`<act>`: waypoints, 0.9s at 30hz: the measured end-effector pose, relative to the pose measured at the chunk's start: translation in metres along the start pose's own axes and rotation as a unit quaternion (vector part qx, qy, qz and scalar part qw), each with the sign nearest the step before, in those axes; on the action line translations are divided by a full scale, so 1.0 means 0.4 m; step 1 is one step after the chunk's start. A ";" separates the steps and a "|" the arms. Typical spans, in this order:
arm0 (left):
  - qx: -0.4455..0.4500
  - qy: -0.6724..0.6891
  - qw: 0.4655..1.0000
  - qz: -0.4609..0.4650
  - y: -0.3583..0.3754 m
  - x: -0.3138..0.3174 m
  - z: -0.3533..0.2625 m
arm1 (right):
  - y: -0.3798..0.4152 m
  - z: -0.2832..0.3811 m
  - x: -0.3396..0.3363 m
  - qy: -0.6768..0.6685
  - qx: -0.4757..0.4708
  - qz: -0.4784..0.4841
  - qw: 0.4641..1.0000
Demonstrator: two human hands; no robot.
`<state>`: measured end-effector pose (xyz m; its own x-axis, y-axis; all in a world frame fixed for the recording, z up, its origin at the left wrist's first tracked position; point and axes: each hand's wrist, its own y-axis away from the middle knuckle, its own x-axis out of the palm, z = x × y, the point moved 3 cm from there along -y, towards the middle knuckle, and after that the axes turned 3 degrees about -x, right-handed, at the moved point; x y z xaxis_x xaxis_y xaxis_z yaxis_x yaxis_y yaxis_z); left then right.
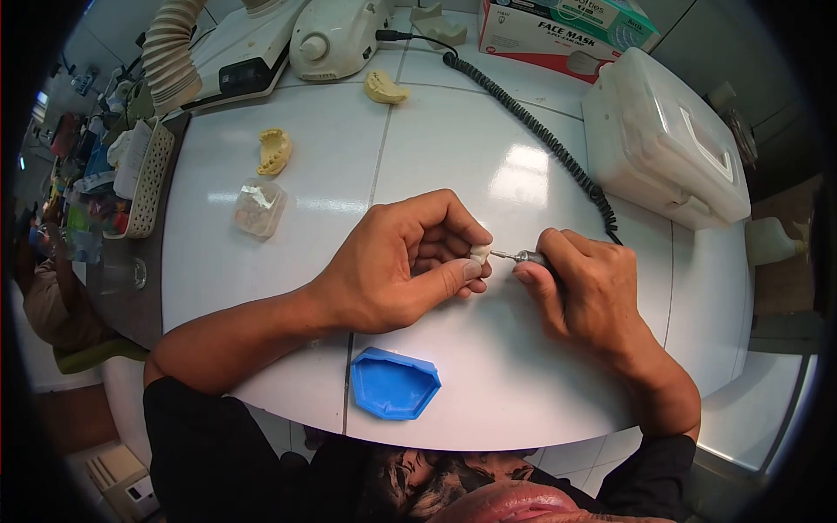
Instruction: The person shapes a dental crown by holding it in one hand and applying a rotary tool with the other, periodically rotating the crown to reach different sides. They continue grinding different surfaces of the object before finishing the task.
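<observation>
Between the thumb and fingers of my left hand (397,257) is a small whitish tooth-shaped piece (479,253). My right hand (588,283) is wrapped round a dental handpiece (530,257), whose thin bur points left at the piece; whether the tip touches it I cannot tell. Both hands are over the middle of the white tiled table (488,375). A blue tray (395,383) lies near the front edge, below my left hand. Beyond that hand are a small clear plastic box (260,207) and a yellowish dental cast (275,152).
Another cast (384,87) lies farther back, near a white control unit (336,39) with a black coiled cord (523,113). A lidded plastic case (667,139) and a face mask box (562,35) stand at the right. Left are a ribbed hose (170,57), a basket (148,187) and another person (57,296).
</observation>
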<state>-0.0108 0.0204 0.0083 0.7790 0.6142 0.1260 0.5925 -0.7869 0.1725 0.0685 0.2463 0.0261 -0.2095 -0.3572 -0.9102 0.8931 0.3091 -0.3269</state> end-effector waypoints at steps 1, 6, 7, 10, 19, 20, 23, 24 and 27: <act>-0.005 0.003 1.000 0.002 0.000 0.000 -0.002 | 0.000 -0.001 0.001 0.000 -0.001 -0.001 1.000; -0.021 0.023 0.999 0.017 -0.002 0.000 -0.007 | 0.001 0.001 0.002 0.008 -0.007 0.005 1.000; -0.022 0.024 0.999 0.018 -0.003 0.000 -0.007 | 0.001 0.002 0.001 0.007 -0.010 0.005 1.000; -0.022 0.022 0.999 0.020 -0.004 -0.001 -0.007 | -0.001 0.004 0.000 0.006 -0.013 0.005 1.000; -0.023 0.025 0.999 0.020 -0.004 0.000 -0.004 | 0.001 0.005 0.002 0.010 -0.018 0.007 1.000; -0.024 0.027 0.999 0.019 -0.004 0.000 -0.004 | 0.000 0.006 0.002 0.009 -0.022 0.009 1.000; -0.023 0.022 0.999 0.018 -0.004 -0.001 -0.003 | -0.001 0.006 0.001 0.008 -0.013 0.006 1.000; -0.022 0.019 0.999 0.018 -0.004 -0.001 -0.003 | -0.002 0.007 0.000 0.010 -0.013 0.007 1.000; -0.017 0.013 1.000 0.014 -0.005 -0.001 -0.002 | -0.002 0.008 -0.001 0.012 -0.016 0.012 1.000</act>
<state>-0.0125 0.0219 0.0085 0.7892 0.5936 0.1573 0.5628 -0.8016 0.2018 0.0693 0.2434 0.0276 -0.1984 -0.3285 -0.9234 0.8845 0.3459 -0.3131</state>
